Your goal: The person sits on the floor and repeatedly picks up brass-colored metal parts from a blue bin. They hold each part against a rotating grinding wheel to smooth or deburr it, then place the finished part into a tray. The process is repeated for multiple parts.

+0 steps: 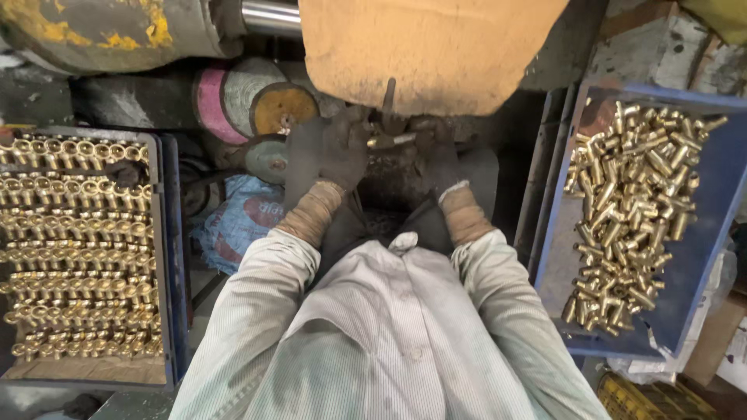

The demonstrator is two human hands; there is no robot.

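Shirt front (pixel 389 334) nearest. Both gloved hands, left hand (pixel 331 152) and right hand (pixel 436 152), grip one brass fitting (pixel 389 141) at the machine (pixel 436 47). Left of machine: tray (pixel 167 257) of neat rows. Right: bin (pixel 700 257) of loose fittings, roughly half full.

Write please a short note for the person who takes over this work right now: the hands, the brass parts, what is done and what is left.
Left hand: gloved, at the machine, supporting the brass part.
Right hand: gloved, gripping the same part from the other side, below the tan cover.
Left tray: brass pieces laid in neat rows, nearly full.
Right tray: loose heap of brass pieces, about half the tray.
Done: probably the rowed pieces, though the picture cannot confirm it.
Left: probably the part in hand, then the loose heap.
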